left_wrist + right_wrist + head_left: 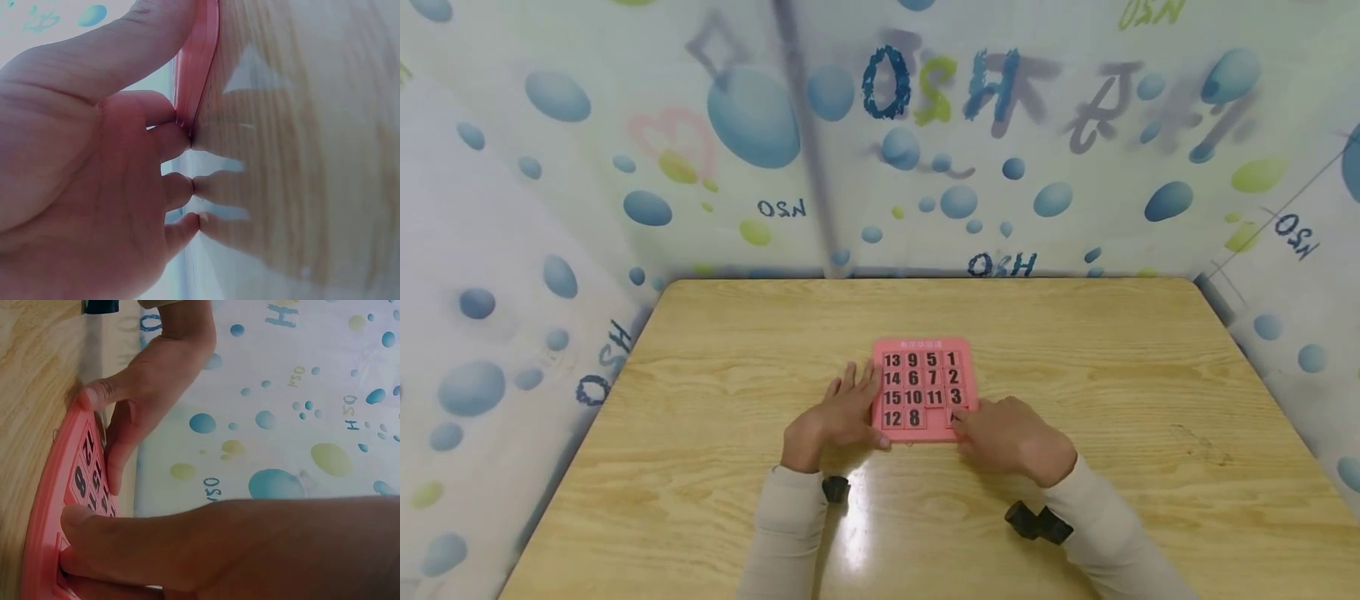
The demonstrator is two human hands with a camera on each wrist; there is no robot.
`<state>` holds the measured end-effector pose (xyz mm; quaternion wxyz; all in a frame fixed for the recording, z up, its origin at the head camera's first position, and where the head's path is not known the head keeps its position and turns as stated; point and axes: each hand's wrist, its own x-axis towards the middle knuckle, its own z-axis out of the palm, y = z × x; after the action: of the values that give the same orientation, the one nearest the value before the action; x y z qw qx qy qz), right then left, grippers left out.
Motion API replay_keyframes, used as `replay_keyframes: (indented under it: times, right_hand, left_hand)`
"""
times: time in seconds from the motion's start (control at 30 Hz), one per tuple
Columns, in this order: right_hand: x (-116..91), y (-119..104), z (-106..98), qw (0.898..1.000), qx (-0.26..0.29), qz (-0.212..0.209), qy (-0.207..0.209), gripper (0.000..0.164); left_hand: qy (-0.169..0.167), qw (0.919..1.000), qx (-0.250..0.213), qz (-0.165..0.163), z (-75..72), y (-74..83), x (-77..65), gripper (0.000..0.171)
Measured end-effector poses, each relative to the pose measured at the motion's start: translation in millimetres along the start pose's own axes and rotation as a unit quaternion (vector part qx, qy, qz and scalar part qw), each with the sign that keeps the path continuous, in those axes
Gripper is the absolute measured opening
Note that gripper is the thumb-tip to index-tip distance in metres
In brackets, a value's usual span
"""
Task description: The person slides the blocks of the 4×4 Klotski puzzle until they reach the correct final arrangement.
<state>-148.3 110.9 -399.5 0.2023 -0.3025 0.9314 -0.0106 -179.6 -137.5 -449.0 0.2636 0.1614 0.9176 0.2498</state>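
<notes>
A pink sliding number puzzle [927, 435] lies flat near the middle of the table, its black-numbered tiles in rows. The bottom row shows 12, 8, a gap, then a tile mostly covered by a fingertip. At the puzzle's left side is my left hand [848, 410], fingers spread and fairly straight, their tips down at the tabletop and the thumb along the near left corner. My right hand [1009, 435] holds the lower right corner with bent fingers, a fingertip on the covered tile beside the gap. In the right wrist view, the right hand [150, 550] hides that corner.
The puzzle rests on a light wooden table [737, 350] with a glossy top. Behind and at both sides stand pale walls [887, 183] printed with blue and green bubbles. Black devices [1037, 523] are worn at both wrists.
</notes>
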Motion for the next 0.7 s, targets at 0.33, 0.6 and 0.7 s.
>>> replay_keyframes:
  times: [0.33,0.6,0.7]
  right_hand:
    - [2,6,2,0.999,0.013,-0.036,0.036,0.033]
    - [14,-14,16,0.989,-0.018,-0.107,0.098,0.041]
    - [15,-18,21,0.989,-0.02,-0.108,0.102,0.04]
  left_hand:
    - [-0.005,1.0,0.005,0.001,-0.1,2.8,2.5,0.117]
    - [0.0,0.9999,0.015,-0.004,1.1,1.3,3.1,0.117]
    - [0.002,0.9999,0.011,-0.007,2.7,-0.4,1.5,0.117]
